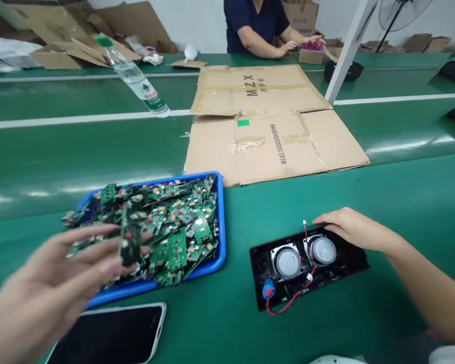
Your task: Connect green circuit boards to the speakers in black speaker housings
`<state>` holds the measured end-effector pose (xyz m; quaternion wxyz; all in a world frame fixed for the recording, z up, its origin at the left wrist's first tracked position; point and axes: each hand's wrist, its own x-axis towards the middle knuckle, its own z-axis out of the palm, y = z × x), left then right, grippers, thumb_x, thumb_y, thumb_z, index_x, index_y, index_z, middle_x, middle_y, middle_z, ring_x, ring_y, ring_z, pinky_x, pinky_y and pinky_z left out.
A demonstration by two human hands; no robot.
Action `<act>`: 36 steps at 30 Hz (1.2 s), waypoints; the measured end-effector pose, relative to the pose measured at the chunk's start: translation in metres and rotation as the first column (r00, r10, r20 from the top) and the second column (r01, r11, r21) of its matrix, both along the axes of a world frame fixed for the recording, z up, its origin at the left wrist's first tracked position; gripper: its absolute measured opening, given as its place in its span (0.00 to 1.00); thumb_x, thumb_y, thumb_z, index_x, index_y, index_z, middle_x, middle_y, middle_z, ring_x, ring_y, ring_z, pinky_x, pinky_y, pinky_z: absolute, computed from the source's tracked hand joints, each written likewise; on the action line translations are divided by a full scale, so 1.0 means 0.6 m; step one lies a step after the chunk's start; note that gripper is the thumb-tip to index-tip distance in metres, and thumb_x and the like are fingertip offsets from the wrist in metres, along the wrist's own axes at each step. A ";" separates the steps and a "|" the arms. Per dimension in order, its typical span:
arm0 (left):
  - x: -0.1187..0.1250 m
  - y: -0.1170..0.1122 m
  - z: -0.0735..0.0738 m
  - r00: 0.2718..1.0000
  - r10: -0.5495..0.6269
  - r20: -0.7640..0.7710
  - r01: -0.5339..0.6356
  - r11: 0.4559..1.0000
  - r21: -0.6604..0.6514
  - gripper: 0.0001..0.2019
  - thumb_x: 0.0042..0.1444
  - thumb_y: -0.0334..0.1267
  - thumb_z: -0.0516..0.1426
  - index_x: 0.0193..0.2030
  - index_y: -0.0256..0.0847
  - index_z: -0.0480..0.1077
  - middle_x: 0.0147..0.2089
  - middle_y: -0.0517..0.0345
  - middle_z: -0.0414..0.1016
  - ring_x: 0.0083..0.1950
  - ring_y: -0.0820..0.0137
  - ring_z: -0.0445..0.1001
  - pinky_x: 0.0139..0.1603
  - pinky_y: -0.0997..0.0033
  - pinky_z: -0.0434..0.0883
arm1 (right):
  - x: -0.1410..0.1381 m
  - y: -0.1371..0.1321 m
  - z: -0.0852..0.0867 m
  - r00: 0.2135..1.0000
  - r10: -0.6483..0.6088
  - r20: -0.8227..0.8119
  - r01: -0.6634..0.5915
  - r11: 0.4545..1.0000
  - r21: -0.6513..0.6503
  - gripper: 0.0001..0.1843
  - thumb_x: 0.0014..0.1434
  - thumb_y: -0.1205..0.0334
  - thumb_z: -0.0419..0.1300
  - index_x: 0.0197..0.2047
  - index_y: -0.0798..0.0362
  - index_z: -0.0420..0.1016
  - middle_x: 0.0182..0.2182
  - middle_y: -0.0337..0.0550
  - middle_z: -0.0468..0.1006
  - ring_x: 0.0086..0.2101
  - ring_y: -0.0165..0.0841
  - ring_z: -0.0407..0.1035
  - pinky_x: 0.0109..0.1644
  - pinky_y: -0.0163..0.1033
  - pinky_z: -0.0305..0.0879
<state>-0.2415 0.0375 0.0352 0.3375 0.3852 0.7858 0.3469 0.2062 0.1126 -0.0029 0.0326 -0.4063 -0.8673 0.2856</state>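
My left hand (79, 275) pinches a small green circuit board (129, 235), slightly blurred, above the near-left part of a blue tray (220, 237). Green circuit boards (170, 250) fill the tray in a loose heap. To the right, a black speaker housing (341, 275) lies on the green table with its inside facing up. Two round speakers (287, 262) sit in it, along with red and black wires, white plugs and a blue round part (268, 289). My right hand (343, 227) grips the housing at its far right edge; some fingertips are hidden.
A phone (109, 336) lies in front of the tray. Flattened cardboard (227, 151) spans the middle, with a tilted water bottle (136, 81) to its left. Across the table, a person (258, 30) handles a small box (311, 54) beside a white post (349, 50).
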 end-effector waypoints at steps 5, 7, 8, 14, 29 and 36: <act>0.083 -0.186 -0.073 0.891 0.088 0.446 -0.069 0.996 -0.058 0.35 0.27 0.52 0.67 0.49 0.77 0.68 0.43 0.66 0.81 0.48 0.43 0.76 0.36 0.49 0.77 | -0.005 -0.076 0.033 0.927 -0.162 -0.339 0.298 0.865 0.403 0.08 0.63 0.64 0.54 0.44 0.49 0.73 0.38 0.43 0.78 0.40 0.37 0.72 0.47 0.46 0.69; 0.108 -0.233 -0.111 0.861 0.089 0.501 -0.048 0.994 -0.094 0.37 0.28 0.51 0.67 0.52 0.75 0.67 0.47 0.63 0.80 0.49 0.41 0.75 0.39 0.45 0.77 | -0.031 -0.120 0.040 0.915 -0.041 -0.402 0.226 0.877 0.424 0.05 0.62 0.67 0.56 0.38 0.49 0.72 0.33 0.42 0.76 0.34 0.34 0.71 0.40 0.41 0.70; 0.122 -0.250 -0.128 0.848 0.090 0.523 -0.041 0.994 -0.104 0.38 0.30 0.51 0.67 0.54 0.72 0.67 0.49 0.60 0.79 0.50 0.40 0.75 0.42 0.44 0.76 | -0.048 -0.141 0.038 0.923 0.038 -0.383 0.127 0.909 0.396 0.06 0.62 0.67 0.56 0.38 0.49 0.73 0.32 0.42 0.75 0.34 0.33 0.70 0.38 0.40 0.69; 0.208 -0.278 -0.181 0.721 0.052 0.691 -0.046 0.999 -0.027 0.26 0.35 0.52 0.68 0.45 0.57 0.76 0.49 0.50 0.78 0.47 0.44 0.76 0.42 0.48 0.76 | -0.117 -0.201 -0.020 0.952 0.007 -0.307 0.116 0.918 0.379 0.09 0.63 0.70 0.53 0.39 0.52 0.74 0.37 0.46 0.74 0.36 0.35 0.67 0.38 0.42 0.67; 0.270 -0.249 -0.162 0.371 -0.100 0.923 -0.086 0.986 0.141 0.33 0.36 0.39 0.71 0.53 0.50 0.70 0.47 0.50 0.75 0.48 0.55 0.77 0.48 0.59 0.72 | -0.094 -0.188 0.004 0.668 -0.116 -0.735 0.287 0.952 0.110 0.11 0.56 0.74 0.62 0.38 0.48 0.76 0.36 0.42 0.78 0.39 0.38 0.73 0.38 0.42 0.72; 0.287 -0.235 -0.160 0.535 -0.061 0.843 -0.148 0.975 0.165 0.31 0.39 0.32 0.69 0.53 0.42 0.68 0.45 0.50 0.78 0.39 0.67 0.77 0.40 0.70 0.73 | -0.124 -0.216 0.017 0.555 -0.292 -0.779 -0.010 0.934 -0.357 0.12 0.62 0.72 0.56 0.42 0.47 0.75 0.37 0.42 0.79 0.31 0.31 0.75 0.32 0.35 0.76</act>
